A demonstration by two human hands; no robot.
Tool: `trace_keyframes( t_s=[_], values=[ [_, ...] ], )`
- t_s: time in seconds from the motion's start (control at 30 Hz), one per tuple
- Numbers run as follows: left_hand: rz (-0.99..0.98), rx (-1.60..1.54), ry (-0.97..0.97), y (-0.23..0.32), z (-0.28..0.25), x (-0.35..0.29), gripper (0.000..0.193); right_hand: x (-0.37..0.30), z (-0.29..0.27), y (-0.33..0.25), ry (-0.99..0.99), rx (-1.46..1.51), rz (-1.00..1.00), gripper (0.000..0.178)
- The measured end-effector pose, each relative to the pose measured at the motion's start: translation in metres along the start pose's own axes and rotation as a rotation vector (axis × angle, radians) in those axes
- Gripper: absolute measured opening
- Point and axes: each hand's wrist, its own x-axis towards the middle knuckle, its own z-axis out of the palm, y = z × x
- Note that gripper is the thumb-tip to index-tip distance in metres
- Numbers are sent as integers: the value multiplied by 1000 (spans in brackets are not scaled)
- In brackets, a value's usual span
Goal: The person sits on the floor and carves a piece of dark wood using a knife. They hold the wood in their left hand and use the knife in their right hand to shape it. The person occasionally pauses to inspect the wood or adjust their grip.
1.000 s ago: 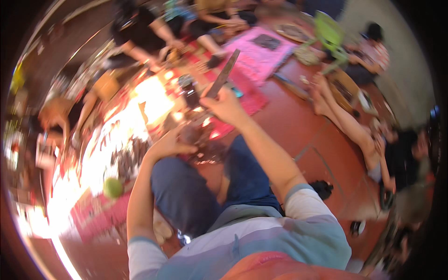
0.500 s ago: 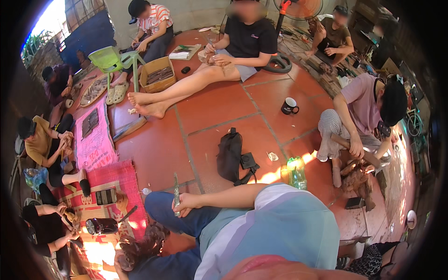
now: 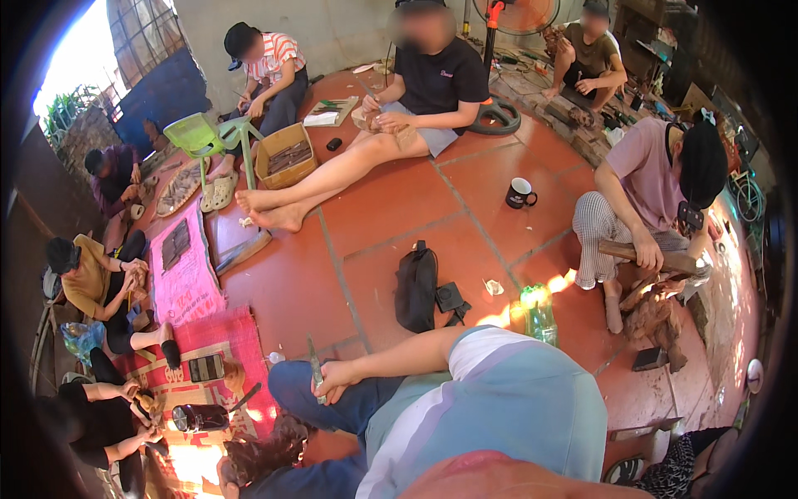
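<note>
My right hand (image 3: 334,381) is closed round a slender greenish tool (image 3: 313,353) that looks like a chisel. It is held nearly upright beside my bent knee in blue trousers. A dark brown carved wooden piece (image 3: 270,447) lies against my lower leg, at the edge of the woven mat. At its near side, my left hand (image 3: 225,472) shows only in part; its fingers seem to rest round the carving, and the rest is hidden low in the picture.
Beside me are a dark jar (image 3: 199,417), a phone (image 3: 206,368) and a red patterned mat (image 3: 237,333). A black bag (image 3: 416,287), green plastic bottle (image 3: 540,320) and mug (image 3: 520,194) stand on the tiles. Several people sit around, working on wood. A green chair (image 3: 193,135) stands behind.
The whole view has shifted slightly, with the scene sliding right and down. My right hand still holds the tool near the knee, and the carving stays by my leg.
</note>
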Motion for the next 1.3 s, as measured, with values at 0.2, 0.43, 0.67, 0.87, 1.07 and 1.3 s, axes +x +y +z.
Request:
trace_keyframes(
  t_s=[0.2,0.43,0.67,0.87,1.07,1.3],
  values=[
    [-6,-7,12,-3,-2,-11,74,-4,5,-1,16,14,1,25],
    [5,-9,23,-9,-9,-27,73,-8,5,-5,8,8,-9,24],
    [6,-6,44,-16,-18,-45,72,-9,11,-2,-15,35,-11,22],
    [7,-8,57,-19,-21,-55,71,-14,15,-9,-36,28,8,24],
    [2,-13,68,-20,-24,-62,70,-13,18,-9,-15,57,13,24],
    [-10,-29,78,-21,-22,-67,69,-15,18,-14,-5,39,41,20]
  ],
)
